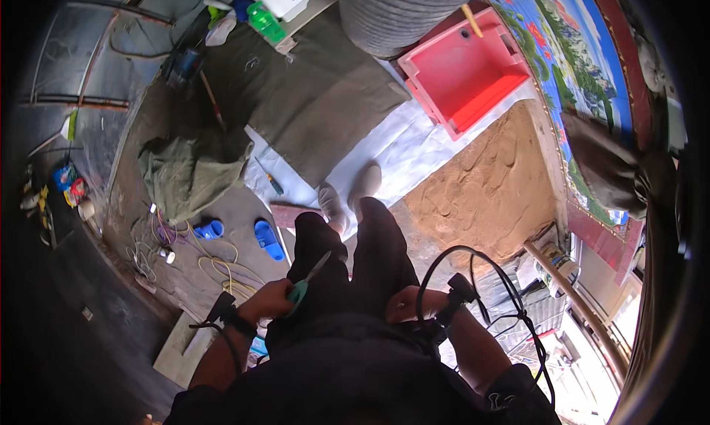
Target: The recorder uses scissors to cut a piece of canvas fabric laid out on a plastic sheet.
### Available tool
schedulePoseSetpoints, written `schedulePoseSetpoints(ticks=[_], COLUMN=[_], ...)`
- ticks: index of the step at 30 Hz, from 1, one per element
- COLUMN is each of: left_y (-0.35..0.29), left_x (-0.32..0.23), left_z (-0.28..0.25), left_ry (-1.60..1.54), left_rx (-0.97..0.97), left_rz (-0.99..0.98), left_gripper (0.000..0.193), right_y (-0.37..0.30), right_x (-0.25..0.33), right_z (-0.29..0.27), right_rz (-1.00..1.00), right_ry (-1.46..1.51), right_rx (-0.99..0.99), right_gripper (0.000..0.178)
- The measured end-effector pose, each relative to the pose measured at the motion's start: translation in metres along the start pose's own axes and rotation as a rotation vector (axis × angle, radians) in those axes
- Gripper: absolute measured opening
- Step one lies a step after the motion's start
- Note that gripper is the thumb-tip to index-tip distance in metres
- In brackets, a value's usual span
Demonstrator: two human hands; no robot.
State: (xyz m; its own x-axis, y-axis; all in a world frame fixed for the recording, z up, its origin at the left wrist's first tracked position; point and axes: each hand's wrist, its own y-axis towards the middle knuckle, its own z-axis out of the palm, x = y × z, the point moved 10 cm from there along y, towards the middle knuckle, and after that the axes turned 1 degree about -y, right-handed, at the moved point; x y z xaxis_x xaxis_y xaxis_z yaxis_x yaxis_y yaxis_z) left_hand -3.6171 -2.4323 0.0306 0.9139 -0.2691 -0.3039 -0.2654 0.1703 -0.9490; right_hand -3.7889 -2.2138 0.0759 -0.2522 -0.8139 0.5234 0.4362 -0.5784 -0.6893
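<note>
My left hand point(268, 300) is closed around the green handles of a pair of scissors point(298, 293), above my left thigh. The scissors' pale blades point up and away toward my knee. My right hand point(414, 304) rests by my right thigh with its fingers curled in. What it holds, if anything, is hidden. Dark straps and black cables point(518, 314) sit at both wrists, and a large cable loop rises over the right one. My feet, in light socks, stand on a white sheet point(296, 182).
A dark green cloth point(325, 92) covers the sheet ahead, and a crumpled cloth point(188, 170) lies left. Blue slippers point(268, 239) and loose yellow cords point(222, 264) are on the floor. A red plastic bin point(462, 70) stands far right, beyond brown sand point(484, 181). A screwdriver point(274, 183) lies nearby.
</note>
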Motion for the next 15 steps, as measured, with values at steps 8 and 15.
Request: schedulePoseSetpoints(ticks=[8,15], left_y=[0.002,0.041], left_x=[-0.125,-0.136], left_z=[-0.079,-0.166], left_ry=[0.098,0.163], left_rx=[0.093,0.203], left_rz=[0.0,0.049], left_gripper=[0.037,0.036], right_y=[0.0,0.05], right_x=[0.01,0.055], right_z=[-0.064,-0.106], right_rz=[-0.075,-0.113], right_ry=[0.05,0.162], right_rx=[0.003,-0.009], right_gripper=[0.021,0.019])
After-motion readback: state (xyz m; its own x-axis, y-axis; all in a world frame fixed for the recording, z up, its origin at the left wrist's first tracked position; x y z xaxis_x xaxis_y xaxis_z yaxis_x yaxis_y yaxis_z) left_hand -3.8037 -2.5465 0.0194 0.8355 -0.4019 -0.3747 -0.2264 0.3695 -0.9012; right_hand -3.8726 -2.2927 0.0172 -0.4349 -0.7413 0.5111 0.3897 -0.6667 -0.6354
